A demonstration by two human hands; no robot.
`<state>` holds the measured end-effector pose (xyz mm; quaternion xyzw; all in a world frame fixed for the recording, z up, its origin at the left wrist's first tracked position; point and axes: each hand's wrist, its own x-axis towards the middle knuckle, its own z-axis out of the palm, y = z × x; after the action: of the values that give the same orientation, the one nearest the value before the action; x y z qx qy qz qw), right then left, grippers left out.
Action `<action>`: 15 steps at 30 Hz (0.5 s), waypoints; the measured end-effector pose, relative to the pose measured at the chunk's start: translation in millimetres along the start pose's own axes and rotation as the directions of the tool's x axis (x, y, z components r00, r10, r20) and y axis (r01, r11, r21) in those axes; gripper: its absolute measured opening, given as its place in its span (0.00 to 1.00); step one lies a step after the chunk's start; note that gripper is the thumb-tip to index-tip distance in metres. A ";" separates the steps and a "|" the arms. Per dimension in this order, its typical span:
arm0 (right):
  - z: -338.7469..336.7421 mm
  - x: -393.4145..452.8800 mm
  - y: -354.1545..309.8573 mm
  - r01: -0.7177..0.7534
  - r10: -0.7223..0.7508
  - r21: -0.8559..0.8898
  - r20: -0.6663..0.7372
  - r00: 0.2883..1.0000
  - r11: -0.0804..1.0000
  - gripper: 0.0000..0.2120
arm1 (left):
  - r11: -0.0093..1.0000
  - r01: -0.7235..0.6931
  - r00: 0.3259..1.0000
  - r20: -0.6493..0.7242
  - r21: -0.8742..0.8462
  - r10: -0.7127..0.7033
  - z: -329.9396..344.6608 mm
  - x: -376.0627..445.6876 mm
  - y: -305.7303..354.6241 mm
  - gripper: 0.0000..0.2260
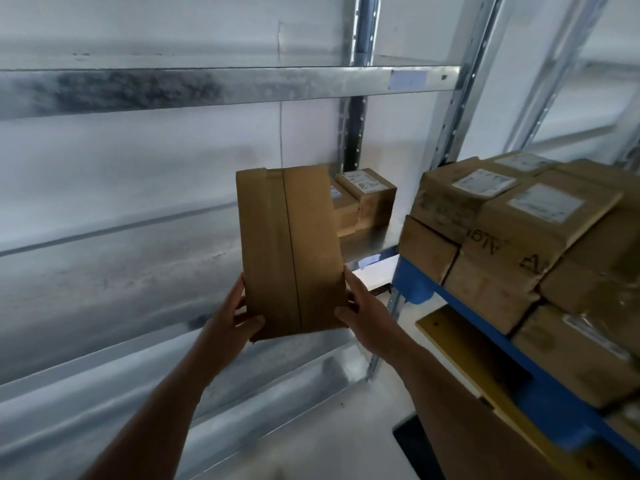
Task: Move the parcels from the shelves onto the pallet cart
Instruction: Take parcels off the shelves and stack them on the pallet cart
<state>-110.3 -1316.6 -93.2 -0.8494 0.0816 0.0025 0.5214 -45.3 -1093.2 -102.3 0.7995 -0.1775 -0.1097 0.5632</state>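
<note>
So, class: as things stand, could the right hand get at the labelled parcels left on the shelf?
Probably not yet: the right hand grips the held parcel, which sits in front of the shelf parcels.

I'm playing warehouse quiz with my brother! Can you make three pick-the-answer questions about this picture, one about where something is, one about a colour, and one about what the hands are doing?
1. Where do the stacked labelled parcels sit?
A. right of the held cardboard parcel
B. left of it
C. straight below it

2. What colour is the pallet edge under the stack?
A. red
B. blue
C. green

3. How is the cardboard parcel held?
A. by one hand only
B. by both hands, one on each side
C. lying on the shelf untouched

Answers:
1 A, the stack fills the right of the view.
2 B, the edge beneath the boxes is blue.
3 B, the left hand and right hand grip its lower sides.
</note>
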 end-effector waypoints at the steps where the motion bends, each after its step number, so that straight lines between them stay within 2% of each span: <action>1: -2.3 -12.0 2.0 0.009 -0.009 0.006 -0.016 1.000 1.000 0.31 | 1.000 -0.015 1.000 -0.002 0.024 0.015 4.4 -7.8 2.3 0.33; 10: -37.8 -113.4 3.3 0.130 -0.120 0.035 -0.200 0.972 0.991 0.32 | 0.978 -0.193 0.981 0.002 0.080 0.194 49.6 -56.2 41.5 0.34; 15: -61.9 -163.7 3.8 0.165 -0.162 -0.025 -0.372 0.914 0.986 0.35 | 0.958 -0.285 0.956 0.082 0.033 0.281 74.5 -69.1 76.8 0.34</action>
<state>-277.3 -1350.9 -53.7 -0.8364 0.1078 -0.2025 0.4979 -148.6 -1152.4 -57.2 0.7734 -0.3138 -0.0543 0.5481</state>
